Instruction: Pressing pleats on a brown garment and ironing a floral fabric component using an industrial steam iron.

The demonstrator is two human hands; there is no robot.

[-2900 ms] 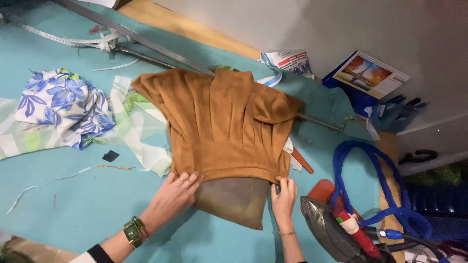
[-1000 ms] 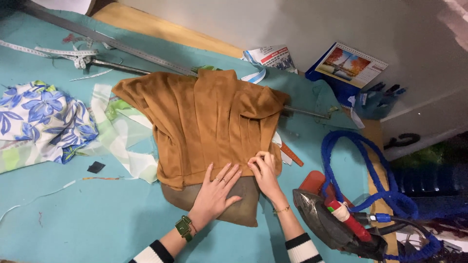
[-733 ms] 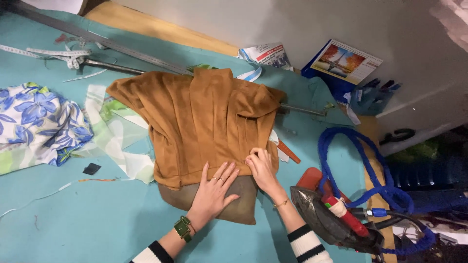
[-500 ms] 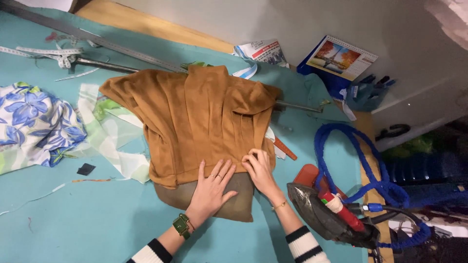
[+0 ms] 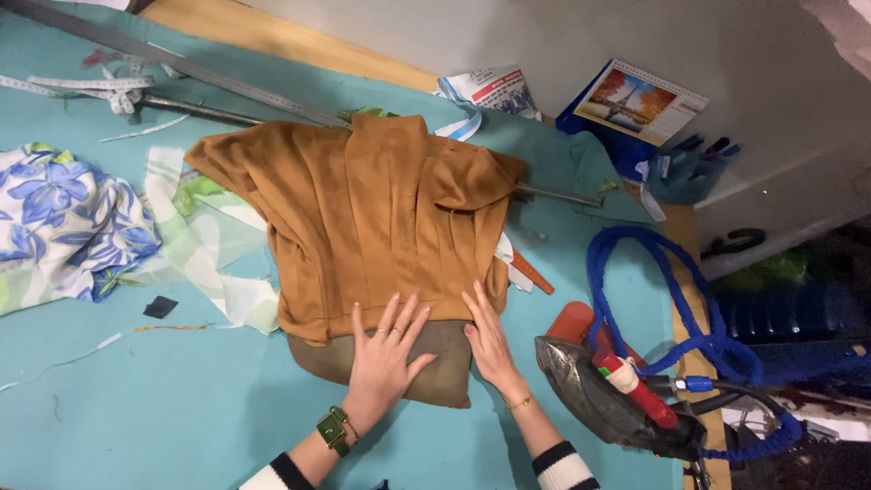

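A tan-brown garment (image 5: 372,218) lies spread on the teal table cover (image 5: 136,408). A darker olive-brown pad (image 5: 445,363) sticks out from under its near edge. My left hand (image 5: 386,349) lies flat with fingers spread across the garment's lower hem and the pad. My right hand (image 5: 488,340) presses flat on the hem's right corner, fingers together. Neither hand grips anything. A green wristwatch sits on my left wrist.
A steam iron (image 5: 617,399) with a red handle rests right of my right hand, its blue hose (image 5: 680,318) looped behind. Floral blue cloth (image 5: 63,218) and pale green fabric (image 5: 218,245) lie left. A long metal ruler (image 5: 181,68), measuring tape and a calendar (image 5: 644,100) lie at the far edge.
Both hands moved from the garment's outer hem corners to its middle hem and now lie flat, close together. The view shifted slightly.
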